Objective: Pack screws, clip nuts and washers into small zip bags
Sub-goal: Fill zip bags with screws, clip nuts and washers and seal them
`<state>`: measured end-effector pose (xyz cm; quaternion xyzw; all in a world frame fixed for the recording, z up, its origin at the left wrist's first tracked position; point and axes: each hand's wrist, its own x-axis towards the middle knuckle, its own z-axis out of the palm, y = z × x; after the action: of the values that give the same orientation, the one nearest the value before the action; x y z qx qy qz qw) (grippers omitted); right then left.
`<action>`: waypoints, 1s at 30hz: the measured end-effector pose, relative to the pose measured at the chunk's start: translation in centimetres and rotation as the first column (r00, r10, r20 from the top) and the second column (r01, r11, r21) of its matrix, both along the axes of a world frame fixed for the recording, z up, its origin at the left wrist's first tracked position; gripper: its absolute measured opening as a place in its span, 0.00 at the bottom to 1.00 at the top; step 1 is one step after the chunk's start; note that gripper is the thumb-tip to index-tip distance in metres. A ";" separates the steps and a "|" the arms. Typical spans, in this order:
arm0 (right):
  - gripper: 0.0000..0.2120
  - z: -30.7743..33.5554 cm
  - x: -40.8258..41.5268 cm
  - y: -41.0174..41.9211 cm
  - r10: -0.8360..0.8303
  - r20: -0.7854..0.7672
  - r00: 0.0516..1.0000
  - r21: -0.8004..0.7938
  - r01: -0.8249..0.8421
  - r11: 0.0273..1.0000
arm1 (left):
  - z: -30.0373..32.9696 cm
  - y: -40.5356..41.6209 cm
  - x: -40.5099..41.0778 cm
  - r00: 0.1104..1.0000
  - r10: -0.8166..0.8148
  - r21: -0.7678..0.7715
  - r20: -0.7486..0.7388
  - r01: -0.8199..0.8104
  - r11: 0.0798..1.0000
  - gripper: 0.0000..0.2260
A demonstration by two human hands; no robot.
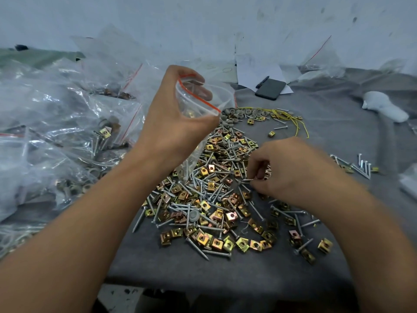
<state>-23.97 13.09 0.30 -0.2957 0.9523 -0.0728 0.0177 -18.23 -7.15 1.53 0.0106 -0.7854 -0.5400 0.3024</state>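
Note:
My left hand (pixel 171 118) holds a small clear zip bag (pixel 198 102) with a red strip, its mouth spread wide, above the far side of the pile. Screws and a clip nut show inside the bag. A heap of silver screws and gold clip nuts (pixel 214 199) covers the grey cloth (pixel 225 267) in the middle. My right hand (pixel 286 170) is down on the pile's right side, fingertips pinching a screw (pixel 247 180). Grey washers (pixel 241 114) lie in a group just beyond the heap.
Packed clear bags (pixel 56 132) are stacked at the left. A black phone (pixel 270 89) and pen lie on paper at the back. Yellow wire (pixel 291 119) curls by the washers. A white object (pixel 383 106) and loose screws (pixel 361 166) lie at the right.

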 end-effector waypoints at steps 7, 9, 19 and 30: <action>0.05 -0.2 0.3 -0.4 -0.024 0.015 1.000 -0.004 0.024 1.000 | 0.0 -0.2 0.0 1.000 -0.012 0.007 -0.010 0.012 1.000 0.23; 0.06 -0.3 0.4 -0.7 -0.031 0.029 0.999 0.001 0.031 1.000 | 0.0 -0.2 0.0 1.000 -0.016 0.009 -0.014 0.016 1.000 0.23; 0.04 -1.2 -0.7 -0.4 0.017 0.085 0.996 -0.088 -0.009 0.996 | -0.2 -0.3 -0.2 0.999 -0.054 -0.074 0.001 0.054 0.996 0.25; 0.06 2.4 0.4 0.7 0.294 0.034 0.955 -0.944 -0.066 0.323 | -0.6 1.6 0.3 0.987 -0.158 -0.303 0.028 0.159 0.940 0.29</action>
<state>-23.57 13.74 2.69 -0.3476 0.6926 -0.6300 -0.0514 -17.95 -5.53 0.98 -0.0985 -0.8578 -0.4353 0.2549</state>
